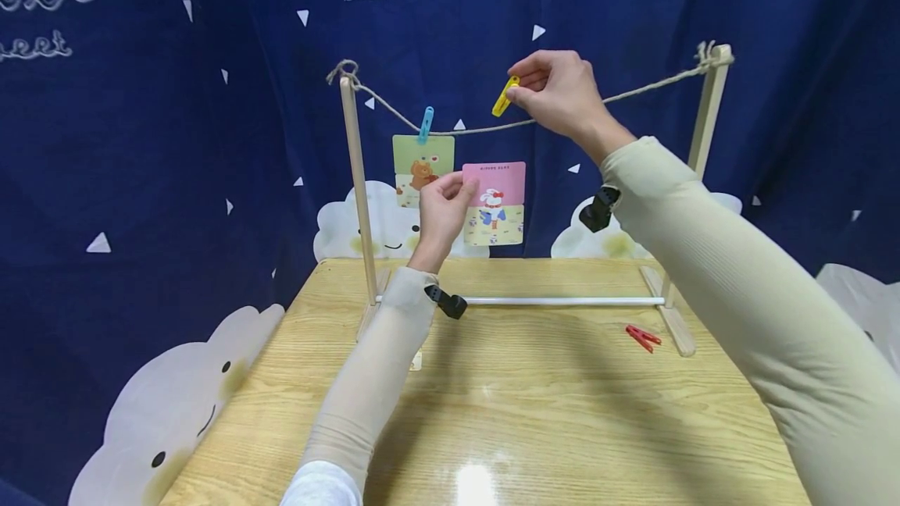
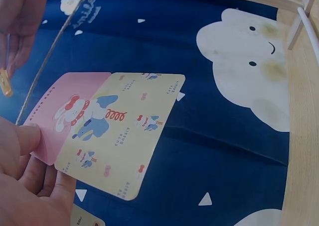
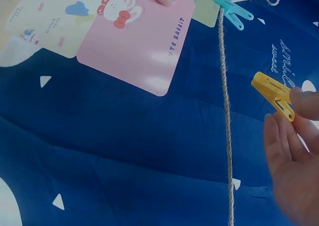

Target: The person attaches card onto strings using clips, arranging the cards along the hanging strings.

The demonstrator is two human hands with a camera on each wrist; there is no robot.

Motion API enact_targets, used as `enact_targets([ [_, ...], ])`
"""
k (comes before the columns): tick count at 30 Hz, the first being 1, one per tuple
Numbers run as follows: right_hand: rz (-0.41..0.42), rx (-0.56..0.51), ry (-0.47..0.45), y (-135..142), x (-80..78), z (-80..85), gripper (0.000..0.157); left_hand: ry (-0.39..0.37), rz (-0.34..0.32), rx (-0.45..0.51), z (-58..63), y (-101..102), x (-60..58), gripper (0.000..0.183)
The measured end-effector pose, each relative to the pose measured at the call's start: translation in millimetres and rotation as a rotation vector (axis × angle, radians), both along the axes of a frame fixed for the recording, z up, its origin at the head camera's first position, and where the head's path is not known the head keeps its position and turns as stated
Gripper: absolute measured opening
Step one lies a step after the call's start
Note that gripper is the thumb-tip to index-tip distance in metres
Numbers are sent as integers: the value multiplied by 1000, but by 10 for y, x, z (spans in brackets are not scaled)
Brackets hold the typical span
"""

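Observation:
My left hand [image 1: 446, 213] pinches a pink and yellow rabbit card [image 1: 505, 209] by its left edge, just below the rope [image 1: 485, 130]. In the left wrist view the thumb lies on the card's pink part, with fingers behind it. Above the rope, my right hand [image 1: 558, 92] holds a yellow clothespin [image 1: 503, 100] between thumb and fingers. The right wrist view shows this yellow clothespin [image 3: 273, 95] beside the rope, not on it. To the left, a green bear card [image 1: 411, 151] hangs from the rope by a blue clothespin [image 1: 426, 125].
The rope is tied between two wooden posts [image 1: 358, 194], joined low down by a white rod [image 1: 562, 301]. A red clothespin [image 1: 643, 337] lies on the wooden table [image 1: 534, 412] near the right foot. Part of another card [image 1: 416, 361] shows beside my left sleeve. A dark blue curtain [image 1: 176, 139] hangs behind.

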State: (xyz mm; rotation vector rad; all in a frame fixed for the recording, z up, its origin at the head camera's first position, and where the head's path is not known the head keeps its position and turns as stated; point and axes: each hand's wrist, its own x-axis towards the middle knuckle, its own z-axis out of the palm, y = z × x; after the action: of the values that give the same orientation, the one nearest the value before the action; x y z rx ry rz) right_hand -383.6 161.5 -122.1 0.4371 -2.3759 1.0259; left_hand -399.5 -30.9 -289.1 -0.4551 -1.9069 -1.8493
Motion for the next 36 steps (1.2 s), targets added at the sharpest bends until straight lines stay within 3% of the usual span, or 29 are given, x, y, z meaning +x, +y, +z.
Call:
enact_targets([
  [36, -41, 109, 40, -150, -73, -6, 27, -62, 89, -36, 173, 91, -3, 21],
])
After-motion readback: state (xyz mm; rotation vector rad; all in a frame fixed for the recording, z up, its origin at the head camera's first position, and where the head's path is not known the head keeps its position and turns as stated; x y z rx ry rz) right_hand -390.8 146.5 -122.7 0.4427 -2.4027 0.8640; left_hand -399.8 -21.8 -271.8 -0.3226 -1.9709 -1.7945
